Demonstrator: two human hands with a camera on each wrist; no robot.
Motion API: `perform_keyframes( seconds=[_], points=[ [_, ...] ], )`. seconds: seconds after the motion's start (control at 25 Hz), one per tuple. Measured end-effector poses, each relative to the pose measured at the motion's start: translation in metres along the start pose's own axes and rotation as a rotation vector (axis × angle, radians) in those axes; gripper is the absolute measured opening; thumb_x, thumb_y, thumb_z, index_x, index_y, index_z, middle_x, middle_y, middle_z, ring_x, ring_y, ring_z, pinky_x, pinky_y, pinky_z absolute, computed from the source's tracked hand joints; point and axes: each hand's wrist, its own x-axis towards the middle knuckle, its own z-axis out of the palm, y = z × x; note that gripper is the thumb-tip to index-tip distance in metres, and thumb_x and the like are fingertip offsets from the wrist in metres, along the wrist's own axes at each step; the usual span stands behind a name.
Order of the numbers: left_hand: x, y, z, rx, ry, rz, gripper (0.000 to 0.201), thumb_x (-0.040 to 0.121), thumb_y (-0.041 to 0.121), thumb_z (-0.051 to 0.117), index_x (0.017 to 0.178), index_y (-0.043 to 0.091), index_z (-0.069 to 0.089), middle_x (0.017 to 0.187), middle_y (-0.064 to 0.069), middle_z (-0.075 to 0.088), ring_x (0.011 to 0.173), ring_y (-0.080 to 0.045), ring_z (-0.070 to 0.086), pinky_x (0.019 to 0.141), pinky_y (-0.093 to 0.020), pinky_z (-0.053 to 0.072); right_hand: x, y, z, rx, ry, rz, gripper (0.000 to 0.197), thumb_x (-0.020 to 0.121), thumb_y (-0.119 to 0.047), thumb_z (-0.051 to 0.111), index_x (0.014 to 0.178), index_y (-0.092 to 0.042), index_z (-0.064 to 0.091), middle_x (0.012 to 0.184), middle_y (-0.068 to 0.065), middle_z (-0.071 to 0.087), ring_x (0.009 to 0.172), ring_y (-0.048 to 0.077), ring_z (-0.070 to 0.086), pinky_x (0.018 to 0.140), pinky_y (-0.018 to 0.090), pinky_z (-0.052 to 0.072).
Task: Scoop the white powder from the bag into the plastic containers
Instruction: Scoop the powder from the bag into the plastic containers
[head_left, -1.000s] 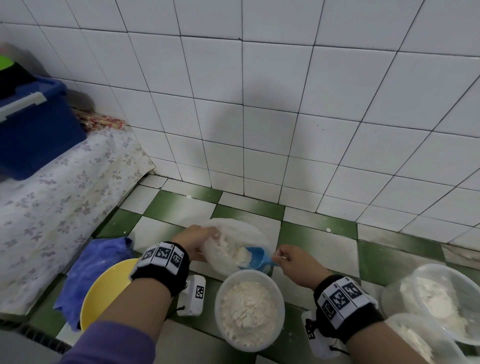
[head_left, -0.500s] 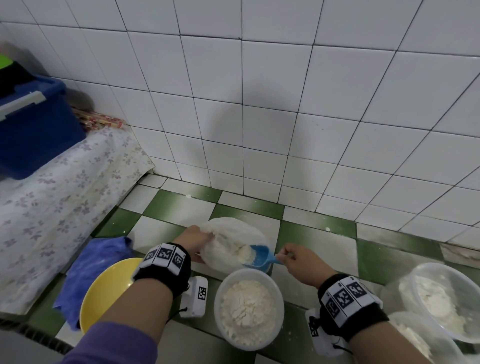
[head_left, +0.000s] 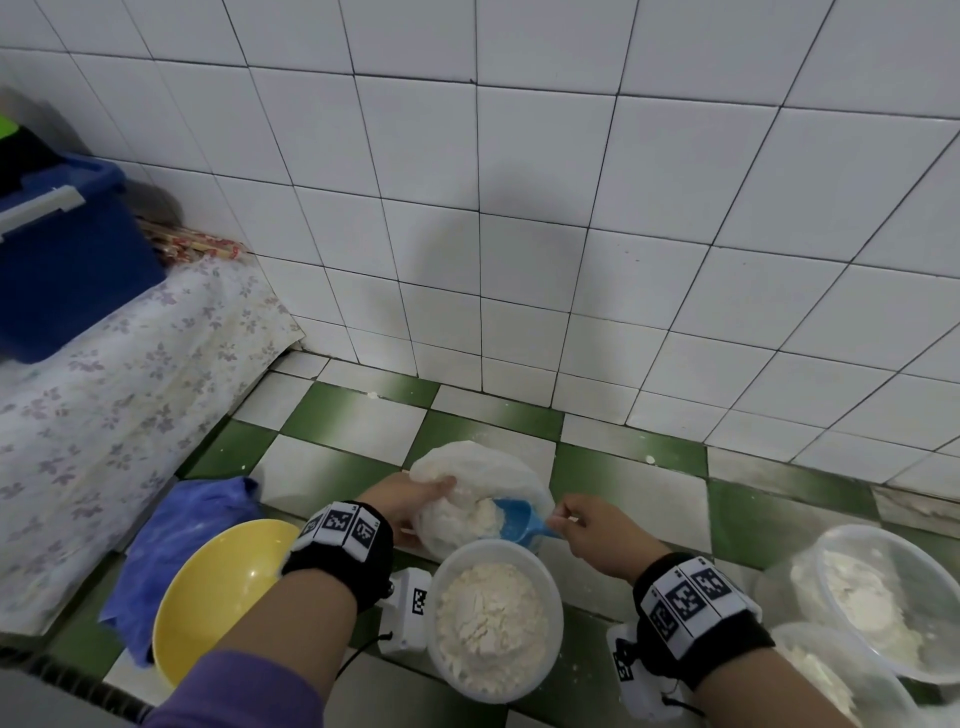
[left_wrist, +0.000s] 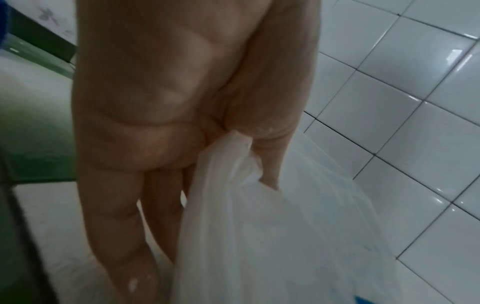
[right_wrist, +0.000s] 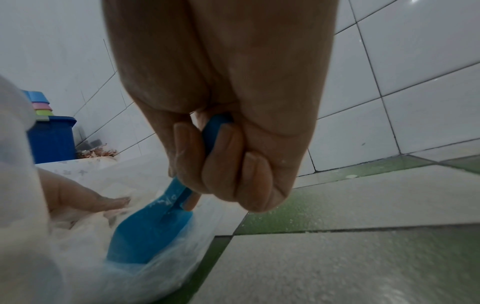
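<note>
A clear plastic bag (head_left: 483, 467) of white powder sits on the green-and-white tiled floor near the wall. My left hand (head_left: 415, 496) grips the bag's rim (left_wrist: 233, 156) and holds the mouth open. My right hand (head_left: 582, 525) grips the handle of a blue scoop (head_left: 519, 522), whose bowl (right_wrist: 153, 230) lies inside the bag against the powder. Just in front of the bag stands a round plastic container (head_left: 493, 618) heaped with white powder. Two more plastic containers with powder, one (head_left: 883, 597) behind the other (head_left: 831, 686), stand at the right.
A yellow bowl (head_left: 218, 592) rests on a blue cloth (head_left: 171, 540) at the left. Beyond it a floral-covered surface (head_left: 104, 405) carries a blue bin (head_left: 62, 260). The white tiled wall (head_left: 571, 234) rises close behind the bag. Spilled powder dusts the floor (right_wrist: 363, 257).
The scoop has pushed slightly deeper into the bag's powder. My left hand shifted its hold a little along the bag's rim. The containers have not moved.
</note>
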Motion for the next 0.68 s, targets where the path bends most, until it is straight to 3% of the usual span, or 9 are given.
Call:
perform_keyframes(
  seconds=[0.24,0.32,0.4,0.44,0.56,0.68],
  points=[
    [0.005,0.002,-0.002,-0.167,0.036,0.035,0.046,0.089,0.027,0.068,0.124,0.001,0.055,0.117,-0.024,0.064,0.105,-0.041,0.062,0.084,-0.056,0.054,-0.004,0.001,-0.007,-0.048,0.026,-0.02,0.019,0.099,-0.029,0.045,0.088,-0.017,0.055,0.073,-0.01,0.049,0.064,0.003,0.044,0.059,0.016,0.035],
    [0.001,0.003,0.001,-0.109,-0.036,0.025,0.059,0.075,0.029,0.082,0.121,0.002,0.057,0.114,-0.022,0.066,0.103,-0.039,0.065,0.085,-0.055,0.054,-0.003,0.001,-0.006,-0.054,0.026,-0.015,0.018,0.098,-0.03,0.046,0.087,-0.019,0.054,0.075,-0.009,0.051,0.067,0.004,0.045,0.06,0.016,0.036],
    [0.001,0.001,0.006,0.006,-0.083,0.02,0.081,0.05,0.032,0.095,0.118,0.004,0.06,0.111,-0.017,0.069,0.101,-0.035,0.066,0.086,-0.052,0.056,-0.001,0.001,-0.004,-0.043,0.016,-0.01,0.017,0.098,-0.029,0.046,0.088,-0.019,0.054,0.078,-0.009,0.052,0.07,0.005,0.047,0.061,0.016,0.037],
    [0.002,0.0,0.008,0.058,-0.068,0.04,0.08,0.05,0.032,0.095,0.116,0.003,0.06,0.111,-0.015,0.069,0.101,-0.034,0.066,0.086,-0.049,0.056,-0.001,0.001,-0.003,-0.036,0.01,-0.01,0.017,0.098,-0.029,0.046,0.087,-0.019,0.054,0.078,-0.009,0.052,0.071,0.005,0.047,0.061,0.016,0.037],
    [0.002,-0.001,0.013,0.155,0.038,0.083,0.038,0.08,0.025,0.078,0.108,0.009,0.059,0.112,-0.013,0.065,0.104,-0.031,0.062,0.086,-0.042,0.055,-0.002,0.005,-0.001,-0.023,0.026,-0.001,0.018,0.098,-0.03,0.046,0.086,-0.019,0.053,0.076,-0.009,0.051,0.069,0.005,0.046,0.063,0.018,0.037],
    [0.0,0.003,0.006,0.108,0.046,0.071,0.034,0.086,0.027,0.072,0.111,0.007,0.062,0.111,-0.014,0.067,0.103,-0.033,0.063,0.085,-0.045,0.056,-0.001,0.012,-0.003,-0.021,0.054,0.016,0.02,0.098,-0.032,0.047,0.089,-0.017,0.057,0.075,-0.008,0.051,0.067,0.006,0.046,0.066,0.021,0.04]
  ],
)
